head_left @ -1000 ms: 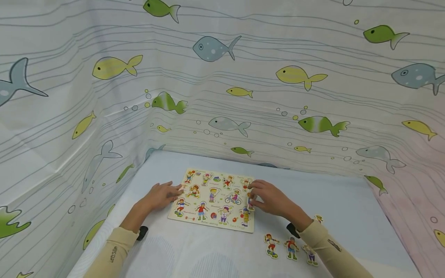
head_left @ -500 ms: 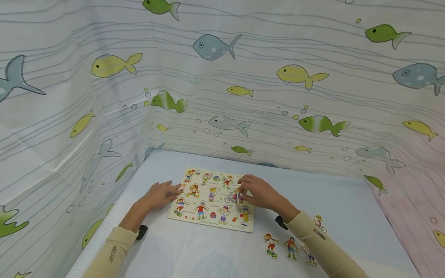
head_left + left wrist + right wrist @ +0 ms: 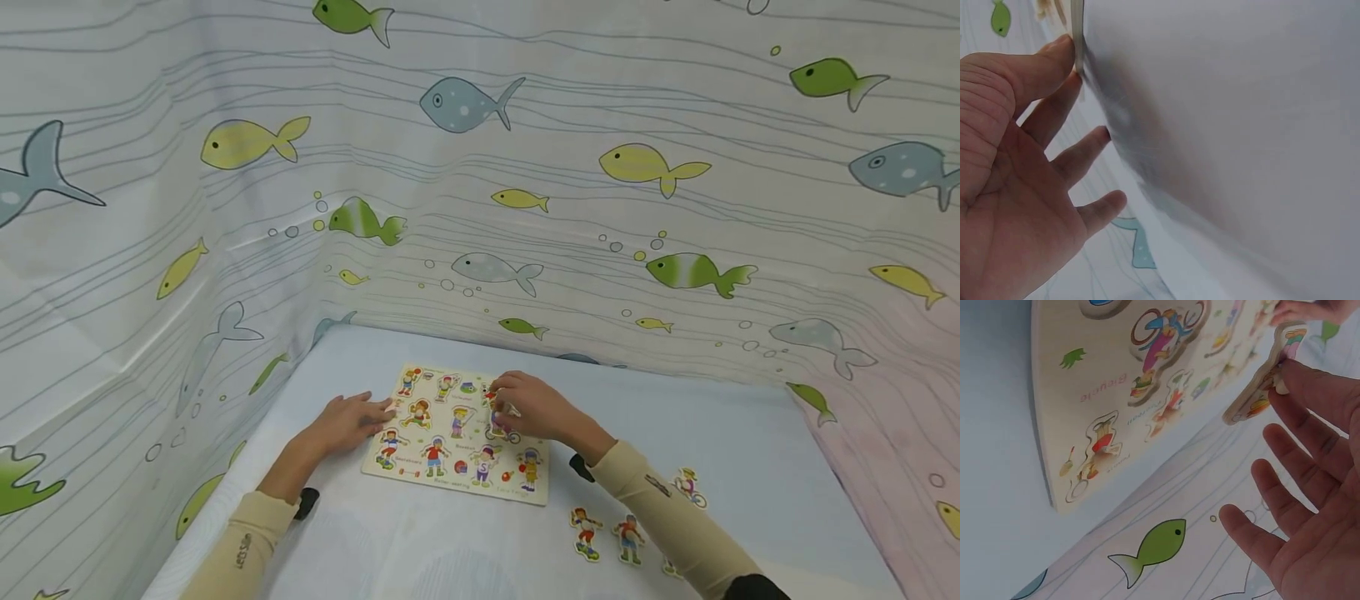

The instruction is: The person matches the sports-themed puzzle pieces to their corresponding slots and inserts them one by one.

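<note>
A wooden puzzle board (image 3: 420, 462) with cartoon sports figures lies flat on the pale blue table. My left hand (image 3: 375, 412) rests open at the board's left edge. In the left wrist view the left hand (image 3: 1085, 119) has straight fingers, and one fingertip touches the board edge (image 3: 1077, 37). My right hand (image 3: 501, 408) hovers over the board's upper middle and pinches a figure puzzle piece (image 3: 1263, 378). In the right wrist view the piece is tilted and lifted off the puzzle board (image 3: 1085, 375), and the other fingers (image 3: 1297, 487) are spread.
Loose figure pieces lie on the table right of the board: two (image 3: 585, 532) (image 3: 628, 538) near the front and a cyclist (image 3: 690, 486) beyond my right sleeve. A fish-print curtain (image 3: 480, 167) walls the table at the back and both sides.
My right hand has moved left from the board's right edge to its upper middle, carrying a piece. The left hand has stayed put.
</note>
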Tool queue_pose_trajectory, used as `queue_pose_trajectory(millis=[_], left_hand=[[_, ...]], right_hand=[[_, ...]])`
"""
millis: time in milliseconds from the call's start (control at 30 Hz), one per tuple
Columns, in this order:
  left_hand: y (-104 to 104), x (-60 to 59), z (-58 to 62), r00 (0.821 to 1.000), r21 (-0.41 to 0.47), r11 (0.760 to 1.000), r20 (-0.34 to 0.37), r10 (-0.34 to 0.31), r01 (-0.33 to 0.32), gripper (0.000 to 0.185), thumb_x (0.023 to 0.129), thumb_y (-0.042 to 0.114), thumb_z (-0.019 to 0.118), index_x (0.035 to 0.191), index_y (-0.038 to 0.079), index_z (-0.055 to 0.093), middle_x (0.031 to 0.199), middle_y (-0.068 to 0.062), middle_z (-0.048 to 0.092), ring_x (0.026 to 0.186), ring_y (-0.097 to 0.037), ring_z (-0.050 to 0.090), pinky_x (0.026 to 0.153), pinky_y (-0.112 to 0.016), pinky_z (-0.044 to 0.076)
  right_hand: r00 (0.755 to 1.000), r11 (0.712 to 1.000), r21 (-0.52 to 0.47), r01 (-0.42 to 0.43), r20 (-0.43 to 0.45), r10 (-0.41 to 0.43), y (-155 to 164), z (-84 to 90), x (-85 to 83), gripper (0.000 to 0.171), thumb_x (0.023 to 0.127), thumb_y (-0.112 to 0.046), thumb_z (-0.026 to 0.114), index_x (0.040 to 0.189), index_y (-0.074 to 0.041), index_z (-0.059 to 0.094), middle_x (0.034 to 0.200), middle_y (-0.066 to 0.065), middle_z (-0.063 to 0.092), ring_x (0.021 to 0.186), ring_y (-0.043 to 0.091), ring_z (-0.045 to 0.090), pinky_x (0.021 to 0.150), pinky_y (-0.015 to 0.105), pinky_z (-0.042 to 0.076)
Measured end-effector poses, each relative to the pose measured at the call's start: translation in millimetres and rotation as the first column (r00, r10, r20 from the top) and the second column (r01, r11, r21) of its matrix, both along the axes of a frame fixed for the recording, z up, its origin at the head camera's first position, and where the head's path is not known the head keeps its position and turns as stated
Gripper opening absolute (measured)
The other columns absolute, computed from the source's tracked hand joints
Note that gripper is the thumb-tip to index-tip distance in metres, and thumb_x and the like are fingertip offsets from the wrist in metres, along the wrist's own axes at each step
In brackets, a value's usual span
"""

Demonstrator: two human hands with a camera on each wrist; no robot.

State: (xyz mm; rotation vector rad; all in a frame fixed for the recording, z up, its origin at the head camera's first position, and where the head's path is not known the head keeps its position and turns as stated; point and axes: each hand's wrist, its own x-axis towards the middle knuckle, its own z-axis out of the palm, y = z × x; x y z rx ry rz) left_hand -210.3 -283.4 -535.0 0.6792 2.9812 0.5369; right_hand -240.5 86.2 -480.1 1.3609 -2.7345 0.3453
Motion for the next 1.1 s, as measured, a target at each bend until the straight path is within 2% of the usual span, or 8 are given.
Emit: queue_pose_trajectory(millis=[567, 800, 1100], left_hand=[[0.0, 2.0, 0.4, 1.0, 0.017, 1.0, 0.006, 0.008, -0.008, 0.035, 0.094, 0.017, 0.067, 0.128, 0.011, 0.067, 0.142, -0.007, 0.054, 0.135, -0.049, 0.038, 0.101, -0.076, 0.02], [1.3, 4.6, 4.0, 1.0, 0.03, 1.0, 0.013, -0.001, 0.0, 0.035, 0.093, 0.016, 0.067, 0.128, 0.009, 0.067, 0.141, -0.01, 0.054, 0.134, -0.05, 0.038, 0.101, -0.076, 0.021], [0.4, 3.1, 2.8, 1.0, 0.026, 1.0, -0.001, -0.002, 0.002, 0.035, 0.093, 0.016, 0.067, 0.127, 0.009, 0.067, 0.141, -0.009, 0.054, 0.134, -0.049, 0.038, 0.101, -0.076, 0.022]], right_hand=[[0.999, 0.993, 0.112, 0.023, 0.032, -0.027, -38.0, 5.0, -13.2, 0.015, 0.09, -0.031, 0.074, 0.098, -0.017, 0.074, 0.13, 0.002, 0.061, 0.125, 0.017, 0.05, 0.106, 0.033, 0.041], [0.997, 0.996, 0.089, -0.022, 0.077, 0.015, -51.7, 4.3, -16.6, 0.013, 0.09, -0.027, 0.075, 0.095, -0.014, 0.074, 0.129, 0.006, 0.063, 0.125, 0.02, 0.051, 0.105, 0.035, 0.041], [0.998, 0.99, 0.144, -0.017, 0.064, 0.008, -69.7, -6.2, -25.7, 0.011, 0.091, -0.028, 0.074, 0.091, -0.017, 0.072, 0.129, 0.003, 0.062, 0.125, 0.018, 0.05, 0.103, 0.032, 0.042]])
